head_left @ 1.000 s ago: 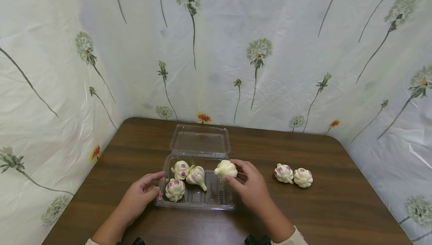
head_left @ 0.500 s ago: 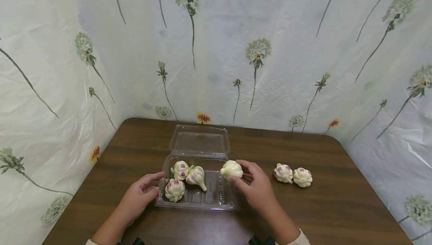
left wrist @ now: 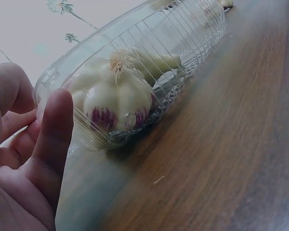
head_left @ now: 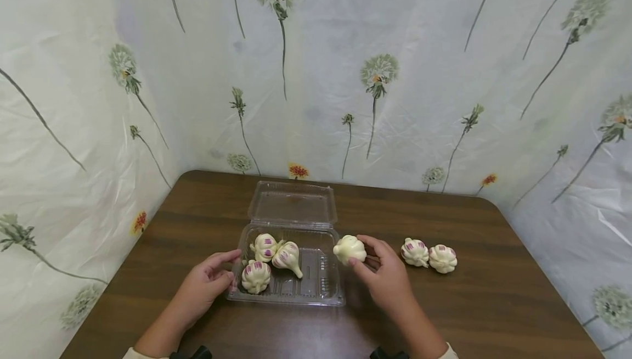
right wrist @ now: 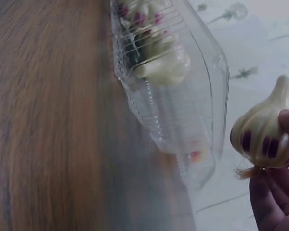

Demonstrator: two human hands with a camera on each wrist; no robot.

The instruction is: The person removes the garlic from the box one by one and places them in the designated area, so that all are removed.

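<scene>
A garlic bulb (head_left: 350, 250) is held in the fingers of my right hand (head_left: 387, 276), just off the right end of a clear plastic container (head_left: 316, 293). In the right wrist view the thumb and fingers grip this garlic bulb (right wrist: 262, 130), its purple streaks and root tuft showing. At the container's left end, my left hand (head_left: 204, 282) pinches the rim, with the thumb (left wrist: 55, 125) outside the wall in the left wrist view. Inside, toward the left, lie three garlic bulbs: one at the back (head_left: 265, 247), one in front (head_left: 255, 277), and one in the middle (head_left: 287, 257).
The container's hinged lid (head_left: 293, 202) lies back, away from me. Two more garlic bulbs sit side by side to the right, a left one (head_left: 415, 252) and a right one (head_left: 443, 259), on the brown wooden table (head_left: 474, 304). Flower-printed sheeting (head_left: 316, 73) surrounds the table.
My right hand has moved to the right with its garlic bulb, from over the container's right part to beyond its right edge. The left hand and the other bulbs stay put.
</scene>
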